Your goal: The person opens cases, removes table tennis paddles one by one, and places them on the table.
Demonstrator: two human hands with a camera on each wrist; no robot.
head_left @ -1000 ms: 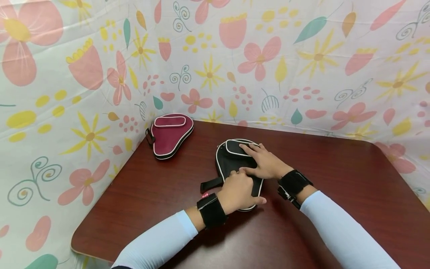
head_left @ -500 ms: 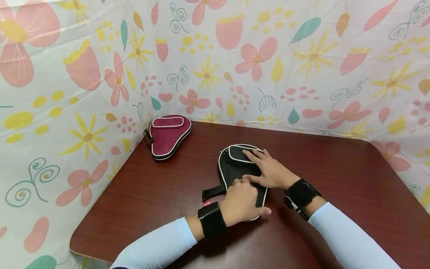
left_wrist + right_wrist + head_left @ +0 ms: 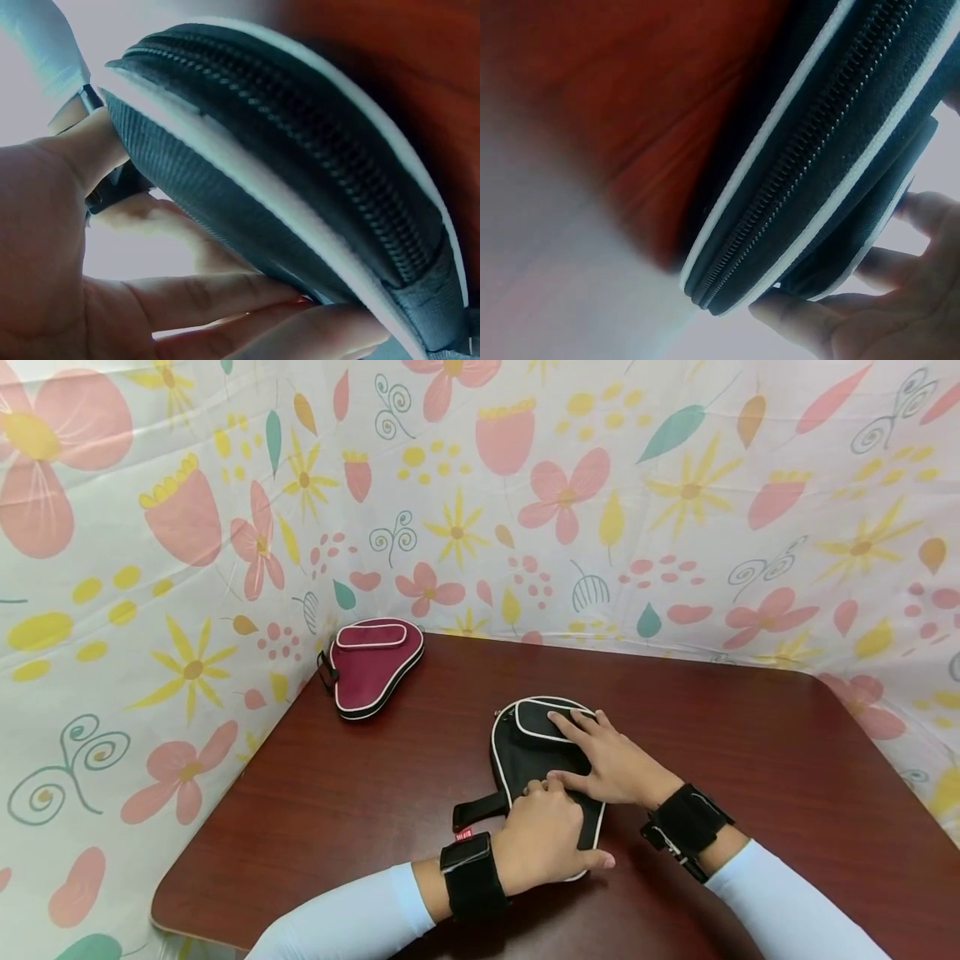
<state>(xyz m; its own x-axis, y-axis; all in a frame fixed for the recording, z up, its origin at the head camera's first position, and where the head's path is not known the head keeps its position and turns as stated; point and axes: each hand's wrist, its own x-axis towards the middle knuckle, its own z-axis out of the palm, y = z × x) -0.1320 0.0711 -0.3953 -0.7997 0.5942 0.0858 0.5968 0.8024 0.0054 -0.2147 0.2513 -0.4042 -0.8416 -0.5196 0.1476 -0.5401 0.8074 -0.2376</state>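
Note:
A black table tennis bat case (image 3: pixel 513 760) with white piping lies on the table, wide end away from me, its zip closed along the side. My right hand (image 3: pixel 626 768) rests on its upper right part with fingers spread over the front pocket (image 3: pixel 534 720). Over the narrow lower part lies my left hand (image 3: pixel 543 839), fingertips touching the case and thumb pointing right. The left wrist view has the zipped side (image 3: pixel 300 135) up close, with fairly straight fingers against the case. In the right wrist view, fingers touch the case near its zip (image 3: pixel 810 142).
A dark red bat case (image 3: pixel 375 668) lies at the table's back left corner. The black case's strap (image 3: pixel 480 810) sticks out to the left near a small red tag. Floral cloth (image 3: pixel 465 577) hangs behind and left of the brown table (image 3: pixel 337 793).
The black case has slid toward me and slightly right, with both hands staying on it. The dark red case keeps its place on the table; the head view has shifted a little.

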